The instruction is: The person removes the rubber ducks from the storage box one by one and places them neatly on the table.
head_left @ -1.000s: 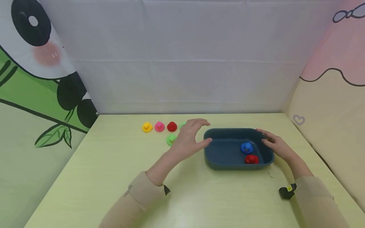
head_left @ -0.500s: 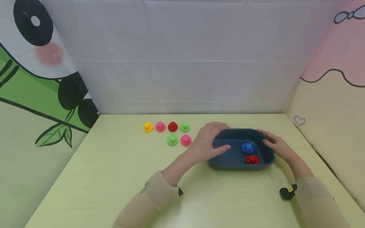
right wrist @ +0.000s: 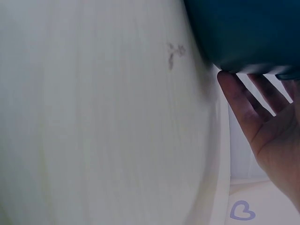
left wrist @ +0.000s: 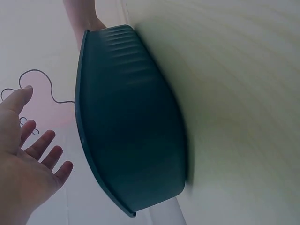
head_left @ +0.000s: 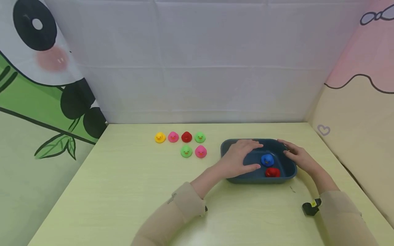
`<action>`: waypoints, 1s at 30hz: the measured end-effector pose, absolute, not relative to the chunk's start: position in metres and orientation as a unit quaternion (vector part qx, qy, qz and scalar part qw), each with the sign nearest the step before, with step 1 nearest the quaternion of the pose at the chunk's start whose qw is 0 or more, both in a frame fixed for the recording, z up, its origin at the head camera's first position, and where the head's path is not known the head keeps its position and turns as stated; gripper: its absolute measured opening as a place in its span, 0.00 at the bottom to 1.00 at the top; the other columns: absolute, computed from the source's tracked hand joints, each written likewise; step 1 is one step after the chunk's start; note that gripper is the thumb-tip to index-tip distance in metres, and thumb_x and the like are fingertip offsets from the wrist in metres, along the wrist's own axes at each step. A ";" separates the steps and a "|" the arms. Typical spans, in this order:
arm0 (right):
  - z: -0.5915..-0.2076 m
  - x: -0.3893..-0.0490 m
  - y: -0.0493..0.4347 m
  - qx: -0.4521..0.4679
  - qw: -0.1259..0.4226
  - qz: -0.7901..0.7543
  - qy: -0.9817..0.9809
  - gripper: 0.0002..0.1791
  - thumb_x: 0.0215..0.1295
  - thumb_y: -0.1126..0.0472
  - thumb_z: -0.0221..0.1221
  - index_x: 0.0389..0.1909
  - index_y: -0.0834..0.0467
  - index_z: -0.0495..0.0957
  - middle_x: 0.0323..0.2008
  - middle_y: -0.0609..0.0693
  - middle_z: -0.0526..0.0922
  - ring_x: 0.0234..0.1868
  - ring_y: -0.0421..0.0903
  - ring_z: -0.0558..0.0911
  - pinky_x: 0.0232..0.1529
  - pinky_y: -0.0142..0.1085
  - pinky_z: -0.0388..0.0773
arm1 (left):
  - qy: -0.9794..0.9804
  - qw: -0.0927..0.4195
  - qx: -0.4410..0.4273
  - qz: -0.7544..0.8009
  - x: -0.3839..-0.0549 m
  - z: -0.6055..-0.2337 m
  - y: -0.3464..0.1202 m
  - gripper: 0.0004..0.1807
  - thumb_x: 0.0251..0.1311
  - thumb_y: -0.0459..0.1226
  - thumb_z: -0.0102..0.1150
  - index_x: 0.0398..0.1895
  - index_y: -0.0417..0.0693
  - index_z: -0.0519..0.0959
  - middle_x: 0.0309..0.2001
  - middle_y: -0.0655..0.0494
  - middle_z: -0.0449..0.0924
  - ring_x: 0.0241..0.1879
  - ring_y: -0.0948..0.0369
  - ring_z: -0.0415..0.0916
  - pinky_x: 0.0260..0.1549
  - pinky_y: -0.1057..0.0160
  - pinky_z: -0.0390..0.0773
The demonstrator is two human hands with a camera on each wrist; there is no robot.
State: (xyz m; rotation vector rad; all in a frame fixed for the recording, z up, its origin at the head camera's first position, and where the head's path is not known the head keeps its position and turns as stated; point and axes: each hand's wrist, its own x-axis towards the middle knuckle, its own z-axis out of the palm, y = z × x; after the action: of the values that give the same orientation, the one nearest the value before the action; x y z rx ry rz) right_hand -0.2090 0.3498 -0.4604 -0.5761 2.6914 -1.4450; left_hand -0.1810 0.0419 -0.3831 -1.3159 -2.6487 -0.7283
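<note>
A dark teal rectangular basin (head_left: 243,180) sits on the right part of the table, holding a blue rubber duck (head_left: 267,160) and a red rubber duck (head_left: 272,172). My left hand (head_left: 237,160) hovers over the basin's left half, thumb and fingers apart, just left of the blue duck. In the left wrist view the left hand (left wrist: 28,164) is beyond the basin's rim with nothing in it. My right hand (head_left: 298,156) holds the basin's right end, thumb at the rim. From the right wrist view, the fingers (right wrist: 241,101) lie against the outer wall.
Left of the basin lie yellow (head_left: 160,137), pink (head_left: 173,137), red (head_left: 186,137) and green (head_left: 200,137) ducks in a back row. Another green duck (head_left: 186,151) and a pink duck (head_left: 201,151) sit in front. A white curtain (head_left: 197,68) hangs behind the table.
My left hand has moved right, from beside the basin to over its inside, uncovering the green and pink ducks behind it. The right hand and the basin have stayed in place.
</note>
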 end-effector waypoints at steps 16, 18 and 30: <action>-0.458 -0.208 0.349 -0.191 0.015 -0.455 0.870 0.27 0.73 0.61 0.46 0.70 0.61 0.57 0.68 0.67 0.58 0.66 0.71 0.58 0.48 0.13 0.59 | -0.860 -0.004 -0.466 -0.206 -0.196 -0.410 0.078 0.32 0.61 0.50 0.57 0.68 0.62 0.63 0.66 0.66 0.65 0.66 0.62 0.57 0.62 0.54 0.63; -0.457 -0.208 0.349 -0.191 0.016 -0.453 0.871 0.27 0.73 0.61 0.46 0.70 0.61 0.57 0.68 0.67 0.57 0.66 0.71 0.59 0.49 0.15 0.61 | -0.861 -0.016 -0.466 -0.201 -0.197 -0.411 0.082 0.32 0.61 0.50 0.57 0.68 0.63 0.62 0.66 0.67 0.65 0.66 0.62 0.57 0.62 0.54 0.63; -0.457 -0.207 0.352 -0.187 0.024 -0.460 0.868 0.27 0.73 0.61 0.46 0.70 0.62 0.55 0.68 0.69 0.56 0.65 0.73 0.58 0.56 0.68 0.58 | -0.866 -0.073 -0.473 -0.145 -0.203 -0.418 0.100 0.30 0.61 0.51 0.56 0.68 0.66 0.64 0.66 0.68 0.65 0.64 0.63 0.59 0.65 0.57 0.60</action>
State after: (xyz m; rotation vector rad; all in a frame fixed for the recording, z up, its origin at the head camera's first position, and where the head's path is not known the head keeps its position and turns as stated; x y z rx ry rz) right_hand -0.2072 0.3519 -0.4573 -0.5773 2.6850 -1.4241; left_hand -0.2027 0.0995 -0.4178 -1.5588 -2.8541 -0.4777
